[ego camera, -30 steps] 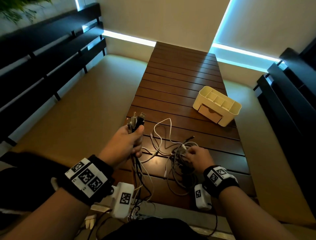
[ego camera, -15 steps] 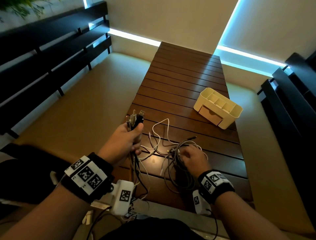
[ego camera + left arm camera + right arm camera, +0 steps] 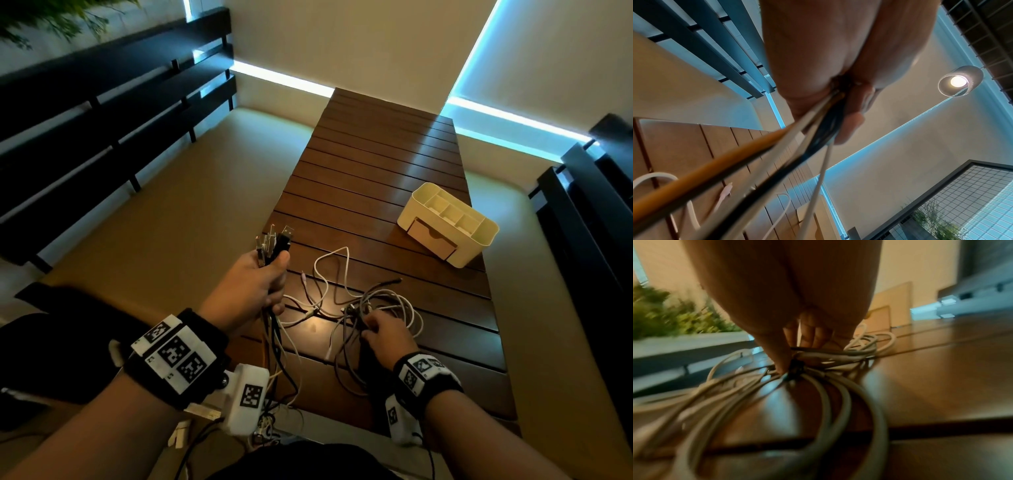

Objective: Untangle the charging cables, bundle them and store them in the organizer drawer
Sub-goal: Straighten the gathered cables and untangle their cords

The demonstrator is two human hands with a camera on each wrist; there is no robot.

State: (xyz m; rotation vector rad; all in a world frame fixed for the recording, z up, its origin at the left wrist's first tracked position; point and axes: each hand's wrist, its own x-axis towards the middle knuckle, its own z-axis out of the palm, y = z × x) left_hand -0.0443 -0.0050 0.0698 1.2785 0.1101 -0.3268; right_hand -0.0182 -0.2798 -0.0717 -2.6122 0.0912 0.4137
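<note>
My left hand [image 3: 255,289] grips a bunch of cable ends, whose plugs [image 3: 274,241] stick up above the fist. White, black and orange cords [image 3: 777,154] run down from that fist past the wrist. A tangle of grey and white cables [image 3: 373,311] lies on the brown slatted table [image 3: 370,164]. My right hand [image 3: 383,330] sits on the tangle with fingers curled round several strands [image 3: 818,356]. The cream organizer [image 3: 448,224] stands at the table's right side, its small front drawer [image 3: 431,238] closed.
A loose white cable loop [image 3: 334,270] lies between my hands. Beige cushioned seating [image 3: 154,222] flanks the table on both sides, with dark slatted backrests [image 3: 102,113]. A lit lamp [image 3: 960,81] hangs overhead. The far half of the table carries nothing.
My right hand has slid a little toward me along the tangle, drawing the cable loops with it. My left hand keeps its grip on the plug ends in the same place.
</note>
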